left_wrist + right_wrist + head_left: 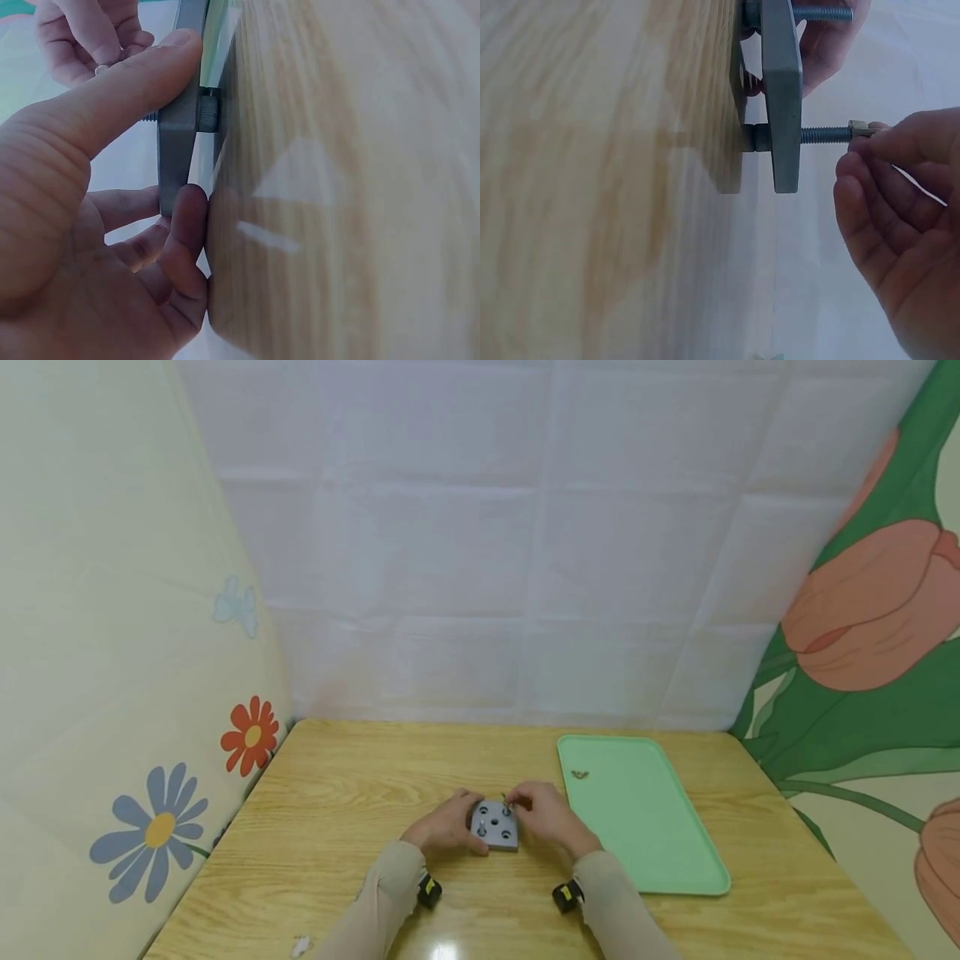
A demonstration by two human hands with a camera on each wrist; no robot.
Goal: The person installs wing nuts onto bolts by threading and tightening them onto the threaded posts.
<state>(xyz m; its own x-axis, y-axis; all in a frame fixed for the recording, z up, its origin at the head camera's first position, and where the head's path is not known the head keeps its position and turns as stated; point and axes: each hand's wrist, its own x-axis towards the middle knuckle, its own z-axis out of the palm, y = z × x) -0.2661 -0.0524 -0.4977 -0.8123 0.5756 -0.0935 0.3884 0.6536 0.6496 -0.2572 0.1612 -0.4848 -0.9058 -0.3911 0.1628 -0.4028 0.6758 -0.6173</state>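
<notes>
A grey metal plate (495, 837) with several holes is near the table's front middle. My left hand (447, 823) grips its left side, the thumb (142, 79) along one edge and fingertips at the opposite one. Bolts pass through the plate, threads up; a knurled bolt head (208, 112) shows beneath it, near the tabletop. At the far right corner, my right hand (547, 814) pinches a small brass-coloured wing nut (859, 129) at the tip of a threaded bolt (823, 135). A second bolt (823, 13) stands bare; part of the nut is hidden by fingers.
A light green tray (645, 827) lies to the right of my right hand. Small brass-coloured pieces (580, 774) rest near its far left corner. A small white scrap (301, 946) sits at the table's front left. White cloth (450, 568) hangs behind the wooden table (360, 777).
</notes>
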